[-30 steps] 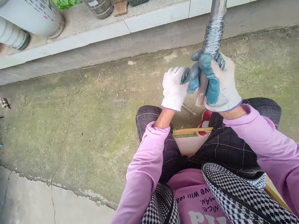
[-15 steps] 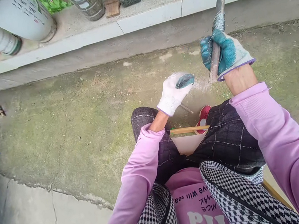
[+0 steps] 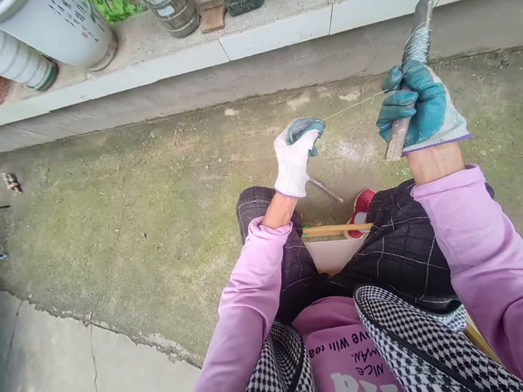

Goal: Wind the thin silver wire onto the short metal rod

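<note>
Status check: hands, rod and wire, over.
Right hand gripping wire-wrapped rod. Left hand pinching thin wire, stretched between them. Nothing blocking.

Pink sleeves, white gloves (teal-coated palms)

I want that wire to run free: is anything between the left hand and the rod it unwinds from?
Nothing visible. The thin wire stretches through open air from the left hand to the wound rod gripped by the right hand.

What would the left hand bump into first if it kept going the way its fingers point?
Probably the right hand gripping the wire-wound rod; the left hand points along the thin wire toward it, though depth is unclear.
</note>
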`<state>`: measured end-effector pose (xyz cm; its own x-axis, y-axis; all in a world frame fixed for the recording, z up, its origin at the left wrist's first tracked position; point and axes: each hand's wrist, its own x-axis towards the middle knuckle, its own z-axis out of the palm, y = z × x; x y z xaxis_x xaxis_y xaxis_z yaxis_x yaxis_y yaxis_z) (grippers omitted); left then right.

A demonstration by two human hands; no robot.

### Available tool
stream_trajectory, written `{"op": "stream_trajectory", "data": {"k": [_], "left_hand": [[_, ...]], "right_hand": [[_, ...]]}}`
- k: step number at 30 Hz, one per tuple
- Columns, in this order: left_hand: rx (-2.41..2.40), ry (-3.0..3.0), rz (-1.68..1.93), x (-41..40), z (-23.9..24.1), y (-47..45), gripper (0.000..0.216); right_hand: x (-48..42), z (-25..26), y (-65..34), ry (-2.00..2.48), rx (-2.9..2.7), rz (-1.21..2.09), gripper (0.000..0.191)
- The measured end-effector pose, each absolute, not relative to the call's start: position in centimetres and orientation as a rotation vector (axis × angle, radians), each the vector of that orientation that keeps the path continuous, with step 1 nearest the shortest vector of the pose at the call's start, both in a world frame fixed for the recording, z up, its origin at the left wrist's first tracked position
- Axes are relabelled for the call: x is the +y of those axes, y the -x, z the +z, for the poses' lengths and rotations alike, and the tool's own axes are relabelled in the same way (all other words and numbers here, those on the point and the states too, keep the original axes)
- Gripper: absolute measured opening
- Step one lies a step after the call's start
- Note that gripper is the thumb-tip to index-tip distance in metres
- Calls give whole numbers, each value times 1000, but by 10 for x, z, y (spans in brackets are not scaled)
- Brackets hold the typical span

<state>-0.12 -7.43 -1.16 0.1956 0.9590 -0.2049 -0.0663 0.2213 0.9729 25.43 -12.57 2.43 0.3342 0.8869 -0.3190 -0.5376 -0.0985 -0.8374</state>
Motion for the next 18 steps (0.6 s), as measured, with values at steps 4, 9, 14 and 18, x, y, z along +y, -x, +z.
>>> {"op": "stream_trajectory", "data": {"k": [4, 9, 14, 18], "left_hand": [[1077, -1036, 936, -79, -11, 1, 15], [1036, -1082, 895, -80, -14, 4, 19], [845, -1065, 676, -76, -12, 24, 37], [827, -1106, 568, -74, -13, 39, 45]], "right_hand": [[-122, 12, -253, 1100, -353, 1309, 52], [-114, 15, -247, 1061, -80, 1321, 48], [-111, 39, -251, 1049, 145, 1119, 31], [-114, 50, -253, 1005, 197, 1076, 34]]}}
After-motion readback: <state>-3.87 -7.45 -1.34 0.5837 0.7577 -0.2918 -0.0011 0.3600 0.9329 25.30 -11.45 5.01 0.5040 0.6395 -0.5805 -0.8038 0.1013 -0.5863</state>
